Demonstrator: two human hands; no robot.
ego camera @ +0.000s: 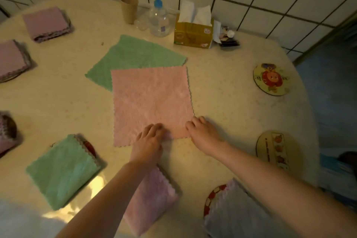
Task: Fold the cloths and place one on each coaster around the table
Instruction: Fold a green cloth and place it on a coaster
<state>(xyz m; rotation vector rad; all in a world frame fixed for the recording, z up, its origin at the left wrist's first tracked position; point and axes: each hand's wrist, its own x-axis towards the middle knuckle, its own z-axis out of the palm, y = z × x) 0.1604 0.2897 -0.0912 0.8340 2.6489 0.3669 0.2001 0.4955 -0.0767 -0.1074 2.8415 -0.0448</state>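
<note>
A pink cloth (pixel 151 100) lies flat and unfolded in the middle of the table, overlapping an unfolded green cloth (pixel 133 55) behind it. My left hand (pixel 149 140) grips the pink cloth's near edge. My right hand (pixel 202 133) pinches its near right corner. Folded cloths sit around the rim: green (pixel 61 170), pink (pixel 150 199) under my left forearm, grey (pixel 233 212) on a red-rimmed coaster (pixel 212 197), and purple ones (pixel 46 23) (pixel 10 60) at the left. Two bare round coasters (pixel 271 79) (pixel 276 150) lie at the right.
At the back stand a brown paper cup (pixel 129 8), a clear pump bottle (pixel 158 17), a tissue box (pixel 193 33) and small clutter (pixel 229 38) against the tiled wall. The table edge (pixel 309 121) curves down the right side, with blue floor beyond it.
</note>
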